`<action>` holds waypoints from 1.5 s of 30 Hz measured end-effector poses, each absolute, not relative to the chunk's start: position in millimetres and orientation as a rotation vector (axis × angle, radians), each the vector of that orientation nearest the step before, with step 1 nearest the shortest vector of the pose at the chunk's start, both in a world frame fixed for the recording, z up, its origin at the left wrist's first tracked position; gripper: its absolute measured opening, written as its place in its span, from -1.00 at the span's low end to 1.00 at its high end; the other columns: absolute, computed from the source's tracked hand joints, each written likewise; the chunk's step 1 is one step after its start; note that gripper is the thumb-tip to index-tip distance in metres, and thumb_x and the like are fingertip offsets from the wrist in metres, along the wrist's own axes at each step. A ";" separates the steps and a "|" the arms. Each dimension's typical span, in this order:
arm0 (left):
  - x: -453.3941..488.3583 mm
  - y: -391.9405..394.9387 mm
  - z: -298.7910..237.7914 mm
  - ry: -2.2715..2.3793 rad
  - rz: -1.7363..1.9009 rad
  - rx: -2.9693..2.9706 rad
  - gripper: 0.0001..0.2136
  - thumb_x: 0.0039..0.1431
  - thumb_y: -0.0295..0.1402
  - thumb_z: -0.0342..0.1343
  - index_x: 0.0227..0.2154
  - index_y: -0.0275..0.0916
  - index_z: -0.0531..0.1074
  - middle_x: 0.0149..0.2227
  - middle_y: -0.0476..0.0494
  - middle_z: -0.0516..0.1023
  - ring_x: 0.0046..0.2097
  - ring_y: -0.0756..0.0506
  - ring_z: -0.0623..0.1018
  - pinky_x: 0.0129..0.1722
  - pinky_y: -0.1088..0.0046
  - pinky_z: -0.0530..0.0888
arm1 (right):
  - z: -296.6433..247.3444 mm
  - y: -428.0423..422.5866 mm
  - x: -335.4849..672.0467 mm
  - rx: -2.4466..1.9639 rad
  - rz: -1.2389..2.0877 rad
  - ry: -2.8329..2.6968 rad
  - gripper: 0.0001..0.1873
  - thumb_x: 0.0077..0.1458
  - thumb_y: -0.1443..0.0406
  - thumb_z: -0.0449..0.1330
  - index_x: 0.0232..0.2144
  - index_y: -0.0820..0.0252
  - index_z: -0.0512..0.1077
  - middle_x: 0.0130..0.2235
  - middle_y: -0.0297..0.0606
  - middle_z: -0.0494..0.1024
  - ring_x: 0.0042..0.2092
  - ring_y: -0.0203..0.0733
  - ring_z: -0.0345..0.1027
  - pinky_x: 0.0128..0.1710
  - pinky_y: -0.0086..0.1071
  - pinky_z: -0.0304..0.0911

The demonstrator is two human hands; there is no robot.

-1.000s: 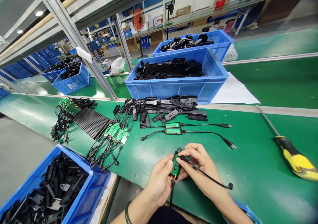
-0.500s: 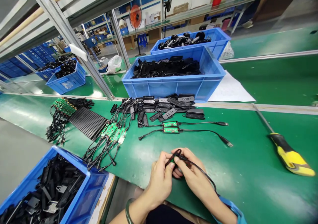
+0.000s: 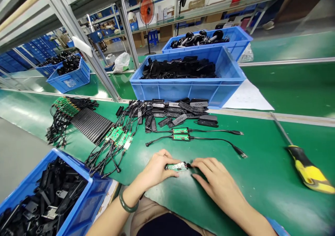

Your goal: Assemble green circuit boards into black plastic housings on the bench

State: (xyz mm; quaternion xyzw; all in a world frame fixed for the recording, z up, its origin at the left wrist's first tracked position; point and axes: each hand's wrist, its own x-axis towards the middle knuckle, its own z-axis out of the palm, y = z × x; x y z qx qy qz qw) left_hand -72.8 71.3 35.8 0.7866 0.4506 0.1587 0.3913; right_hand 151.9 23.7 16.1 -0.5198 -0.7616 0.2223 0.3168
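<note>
My left hand (image 3: 157, 168) grips a small green circuit board (image 3: 178, 167) in a black case, low over the front of the bench, fingers along its far edge and thumb along the near one. At the board's right end is my right hand (image 3: 216, 176), its thumb and fingers apart, fingertips close to the dark cable end; whether they touch it I cannot tell. Beyond the hands lie two cased circuit boards (image 3: 180, 137) with cables running out both ways. Past them is a heap of black plastic cases (image 3: 180, 119).
Left of the hands are cabled circuit boards (image 3: 119, 138) and a row of black strips (image 3: 91, 126). A blue bin (image 3: 101, 194) of black parts stands front left, another blue bin (image 3: 185, 89) at the back. To the right lies a yellow-and-black screwdriver (image 3: 310, 169).
Both hands were together around the board and its cable; now the board lies flatter with its green face showing. My right hand has opened and drawn off to the right.
</note>
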 end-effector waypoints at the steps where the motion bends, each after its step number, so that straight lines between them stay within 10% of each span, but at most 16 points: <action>1: -72.3 71.1 34.9 1.158 0.366 2.056 -0.63 0.06 -0.31 0.33 -0.02 -0.08 0.55 -0.16 -0.15 0.51 -0.11 -0.14 0.48 -0.07 0.35 0.41 | 12.4 27.3 155.3 -1.376 0.554 -2.047 -0.86 0.21 0.20 0.12 -0.25 0.06 0.47 -0.23 -0.19 0.59 -0.20 -0.02 0.43 -0.20 -0.15 0.34; 13: -68.4 65.8 36.0 1.222 0.238 2.220 -0.69 0.24 -0.33 0.16 0.04 0.04 0.49 -0.20 -0.11 0.44 -0.14 -0.14 0.40 -0.14 0.35 0.36 | 14.7 48.2 159.4 -1.355 1.010 -2.047 -0.77 0.25 0.23 0.08 -0.24 0.05 0.55 -0.24 -0.28 0.66 -0.24 -0.11 0.55 -0.23 -0.29 0.41; 29: -67.7 67.4 32.0 1.216 0.247 2.220 -0.69 0.20 -0.38 0.21 0.01 -0.04 0.52 -0.21 -0.12 0.44 -0.14 -0.13 0.42 -0.11 0.33 0.42 | 19.3 35.3 146.4 -0.891 -0.382 -2.689 -0.58 0.11 0.61 -0.11 -0.24 0.48 0.54 -0.46 -0.05 0.52 -0.43 -0.06 0.36 -0.43 -0.21 0.26; 40: -79.0 71.6 34.3 1.144 0.457 2.011 -0.45 -0.04 -0.43 0.40 0.06 -0.21 0.41 -0.11 -0.15 0.52 -0.09 -0.13 0.51 -0.06 0.35 0.45 | 5.2 44.5 141.3 -1.050 0.356 -2.370 -0.76 0.29 0.37 0.05 -0.06 0.26 0.45 -0.15 -0.10 0.57 -0.16 -0.12 0.46 -0.18 -0.28 0.39; 45: -97.9 71.5 40.0 1.263 0.500 1.800 -0.78 0.05 -0.61 0.24 -0.23 -0.26 0.56 -0.28 -0.08 0.61 -0.27 -0.04 0.58 -0.26 0.52 0.49 | -8.7 39.1 140.6 -1.018 0.208 -2.375 -0.72 0.32 0.36 0.00 -0.07 0.19 0.49 -0.13 -0.09 0.57 -0.18 -0.11 0.44 -0.23 -0.25 0.36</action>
